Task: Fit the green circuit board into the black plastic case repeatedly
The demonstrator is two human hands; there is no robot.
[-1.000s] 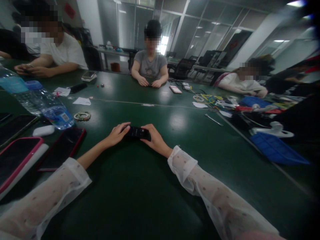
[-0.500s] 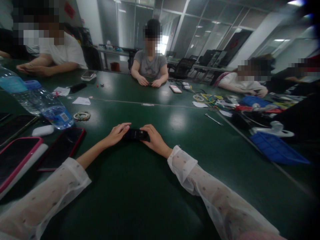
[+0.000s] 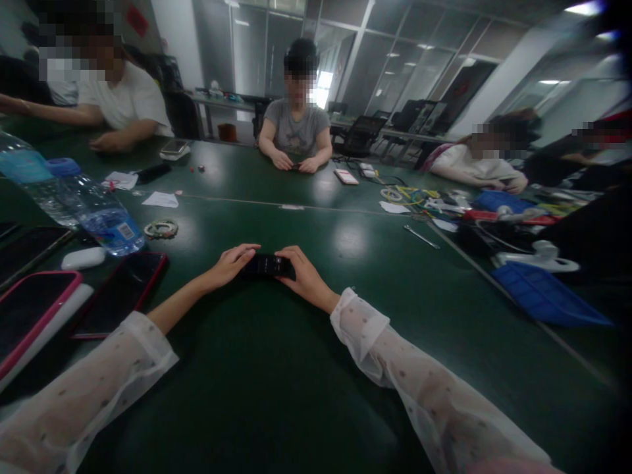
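Note:
Between my two hands is a small black phone (image 3: 269, 265) with a dark screen showing a few faint light marks, held sideways just above or on the green table (image 3: 276, 395). My left hand (image 3: 230, 265) grips its left end, thumb at the upper edge. On its right end my right hand (image 3: 302, 271) is closed, with the fingers behind and the thumb near the lower edge. The back of the phone is hidden from me. Both my forearms come in from the lower corners in sheer white dotted sleeves.
Left lie a red-edged phone (image 3: 121, 296), a pink-cased phone (image 3: 34, 316), a white case (image 3: 83, 258), water bottles (image 3: 116, 230) and a bracelet (image 3: 160, 229). Right are a wrench (image 3: 421, 237), cables (image 3: 409, 195) and a blue tray (image 3: 548, 294). Several people sit around, including one opposite (image 3: 296, 128).
The person at the far left has parted their hands and stretched one arm out to the left. My hands and the phone stay almost where they were.

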